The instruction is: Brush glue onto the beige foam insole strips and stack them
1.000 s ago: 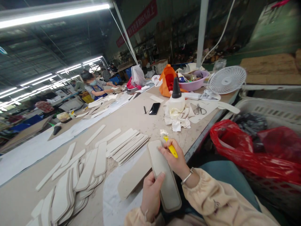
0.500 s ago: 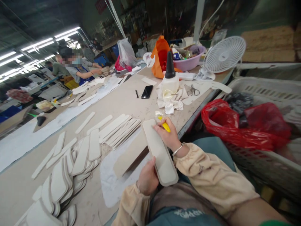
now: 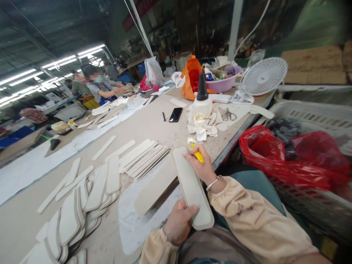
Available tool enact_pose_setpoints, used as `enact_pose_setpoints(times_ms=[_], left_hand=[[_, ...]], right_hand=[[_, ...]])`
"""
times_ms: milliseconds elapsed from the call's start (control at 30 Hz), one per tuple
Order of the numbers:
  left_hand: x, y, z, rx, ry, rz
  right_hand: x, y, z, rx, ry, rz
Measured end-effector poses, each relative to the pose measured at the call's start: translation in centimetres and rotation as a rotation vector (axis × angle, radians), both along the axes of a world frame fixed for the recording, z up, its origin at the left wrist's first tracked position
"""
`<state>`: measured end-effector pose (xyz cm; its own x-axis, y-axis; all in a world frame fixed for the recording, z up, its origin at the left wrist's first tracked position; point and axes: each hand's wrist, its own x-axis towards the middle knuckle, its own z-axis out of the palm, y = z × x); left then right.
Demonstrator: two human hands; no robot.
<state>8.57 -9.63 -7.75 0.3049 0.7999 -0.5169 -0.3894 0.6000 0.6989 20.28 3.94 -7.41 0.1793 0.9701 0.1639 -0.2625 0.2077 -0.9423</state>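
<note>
My left hand (image 3: 179,220) grips the near end of a long rounded beige strip (image 3: 191,187), thumb on top. My right hand (image 3: 202,167) is closed on a yellow-handled glue brush (image 3: 198,155) and its fingers press on the strip's far end. The brush's glue-caked tip points away towards the table. The strip slants from the table edge back to my lap.
Fanned piles of similar beige strips (image 3: 90,198) and a stack (image 3: 144,158) lie to the left on the long table (image 3: 154,128). A glue bottle (image 3: 202,102), phone (image 3: 175,114), scissors (image 3: 227,115) and small fan (image 3: 264,77) stand beyond. A red bag (image 3: 277,157) fills a basket at right. Another person (image 3: 103,90) works far off.
The camera dipped and rose again. Both hands keep hold of the strip and brush; my left thumb has shifted back onto the strip's near end.
</note>
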Motion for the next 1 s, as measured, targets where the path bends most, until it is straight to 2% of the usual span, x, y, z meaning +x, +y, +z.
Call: enact_pose_setpoints(times_ms=[167, 400, 1000], left_hand=[[-0.23, -0.26, -0.37, 0.045, -0.035, -0.016], [-0.21, -0.52, -0.09, 0.044, -0.064, -0.033], [-0.28, -0.75, 0.30, 0.034, -0.009, 0.001]], right_hand=[[-0.02, -0.19, -0.18, 0.001, 0.009, 0.014], [-0.09, -0.46, -0.12, -0.006, 0.037, 0.042], [0.34, -0.41, 0.08, 0.011, 0.053, 0.036]])
